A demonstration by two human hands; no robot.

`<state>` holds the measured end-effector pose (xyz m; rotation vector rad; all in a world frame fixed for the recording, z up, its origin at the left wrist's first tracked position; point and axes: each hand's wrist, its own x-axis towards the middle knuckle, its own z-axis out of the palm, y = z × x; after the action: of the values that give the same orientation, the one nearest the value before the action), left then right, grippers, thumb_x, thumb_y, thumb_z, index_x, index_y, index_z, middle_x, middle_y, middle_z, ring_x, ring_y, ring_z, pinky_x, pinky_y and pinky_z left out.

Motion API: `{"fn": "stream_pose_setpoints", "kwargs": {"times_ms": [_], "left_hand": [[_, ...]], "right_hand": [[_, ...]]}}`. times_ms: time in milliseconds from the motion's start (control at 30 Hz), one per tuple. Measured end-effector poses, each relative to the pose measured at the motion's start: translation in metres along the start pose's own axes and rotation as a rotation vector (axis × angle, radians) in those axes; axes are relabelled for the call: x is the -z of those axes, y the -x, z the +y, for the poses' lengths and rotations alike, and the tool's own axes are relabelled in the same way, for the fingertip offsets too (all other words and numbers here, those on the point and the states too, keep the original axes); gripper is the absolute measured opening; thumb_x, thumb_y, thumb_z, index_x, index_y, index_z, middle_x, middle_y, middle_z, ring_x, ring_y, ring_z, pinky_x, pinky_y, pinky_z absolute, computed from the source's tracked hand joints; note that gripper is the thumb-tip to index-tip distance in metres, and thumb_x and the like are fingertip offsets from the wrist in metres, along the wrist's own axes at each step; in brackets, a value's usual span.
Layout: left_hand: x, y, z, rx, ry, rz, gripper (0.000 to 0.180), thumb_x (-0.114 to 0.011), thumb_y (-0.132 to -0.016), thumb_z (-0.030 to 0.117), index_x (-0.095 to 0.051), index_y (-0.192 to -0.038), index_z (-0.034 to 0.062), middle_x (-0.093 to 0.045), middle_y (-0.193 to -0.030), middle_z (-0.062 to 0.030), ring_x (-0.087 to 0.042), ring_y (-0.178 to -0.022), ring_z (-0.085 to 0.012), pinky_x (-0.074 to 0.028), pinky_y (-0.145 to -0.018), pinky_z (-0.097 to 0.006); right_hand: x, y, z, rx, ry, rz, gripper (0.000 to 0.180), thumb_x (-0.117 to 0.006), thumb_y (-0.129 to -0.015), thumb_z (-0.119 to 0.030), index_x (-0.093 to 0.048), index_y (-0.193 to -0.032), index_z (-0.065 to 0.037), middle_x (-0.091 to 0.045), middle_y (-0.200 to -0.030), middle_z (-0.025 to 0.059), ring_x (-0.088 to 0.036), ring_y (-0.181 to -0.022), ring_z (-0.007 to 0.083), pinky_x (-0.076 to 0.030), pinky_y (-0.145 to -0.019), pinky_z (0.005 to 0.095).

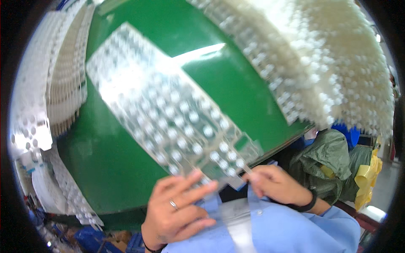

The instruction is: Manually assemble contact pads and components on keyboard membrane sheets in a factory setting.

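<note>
So the right hand (276,183) has thumb and fingers pinched together on a thin tail at the near end of a clear plastic sheet (171,110) with white dots. Left hand (177,211) is loose, fingers spread, fingertips at the sheet's near edge; can't tell if they're actually gripping. Sheet's lying diagonally over the green table (228,84), between piles of similar sheets (69,80).

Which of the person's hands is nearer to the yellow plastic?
The right. The right hand, at the sheet's near end, is left of the yellow plastic; the left hand is farther left.
</note>
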<state>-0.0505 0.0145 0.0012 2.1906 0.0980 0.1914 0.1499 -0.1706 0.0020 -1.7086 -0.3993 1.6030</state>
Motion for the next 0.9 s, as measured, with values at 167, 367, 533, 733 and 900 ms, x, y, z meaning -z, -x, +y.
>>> {"fn": "stream_pose_setpoints", "kwargs": {"times_ms": [167,367,533,733,900], "left_hand": [[-0.02,-0.013,0.011,-0.063,0.116,0.043,0.022,-0.077,-0.074,0.031,-0.067,-0.068,0.0116,-0.07,-0.112,-0.0108,-0.062,-0.112,-0.0307,-0.044,-0.092,-0.04],[-0.009,-0.007,0.025,-0.063,0.117,0.429,0.025,-0.067,-0.082,0.023,-0.06,-0.071,0.0027,-0.071,-0.1,-0.0185,-0.063,-0.107,-0.0388,-0.045,-0.09,-0.047],[-0.012,0.004,0.008,0.009,0.11,0.493,0.021,-0.07,-0.078,0.025,-0.066,-0.065,0.0094,-0.073,-0.1,-0.0122,-0.064,-0.108,-0.0296,-0.046,-0.088,-0.04],[0.0,0.009,0.006,0.098,0.137,0.557,0.014,-0.071,-0.08,0.017,-0.066,-0.072,0.006,-0.07,-0.11,-0.0092,-0.062,-0.112,-0.0278,-0.044,-0.092,-0.04],[-0.005,0.018,-0.005,0.144,0.134,0.574,0.012,-0.072,-0.082,0.016,-0.067,-0.077,0.0063,-0.07,-0.109,-0.0087,-0.063,-0.11,-0.026,-0.044,-0.092,-0.039]], "right_hand": [[-0.008,0.001,-0.016,0.693,0.597,0.207,0.019,-0.058,-0.094,-0.017,-0.067,-0.097,-0.001,-0.066,-0.077,0.0131,-0.067,-0.063,0.0199,-0.05,-0.056,0.0357],[0.021,0.029,-0.05,0.764,-0.041,0.275,0.043,-0.05,-0.089,0.002,-0.045,-0.131,0.005,-0.058,-0.121,0.0256,-0.07,-0.083,0.0226,-0.057,-0.07,0.0327],[0.1,0.034,-0.051,0.884,-0.159,0.724,0.05,-0.051,-0.089,-0.002,-0.043,-0.138,0.0,-0.053,-0.133,0.0171,-0.059,-0.094,0.0126,-0.048,-0.074,0.0237],[0.124,0.033,-0.056,0.988,0.667,1.523,0.055,-0.054,-0.089,-0.006,-0.039,-0.142,0.0,-0.049,-0.137,0.0159,-0.045,-0.128,0.0237,-0.042,-0.098,0.0392],[0.047,0.057,-0.104,1.157,0.765,1.043,0.051,-0.06,-0.088,-0.019,-0.047,-0.134,-0.001,-0.048,-0.135,0.0182,-0.043,-0.13,0.03,-0.032,-0.107,0.0427]]}}
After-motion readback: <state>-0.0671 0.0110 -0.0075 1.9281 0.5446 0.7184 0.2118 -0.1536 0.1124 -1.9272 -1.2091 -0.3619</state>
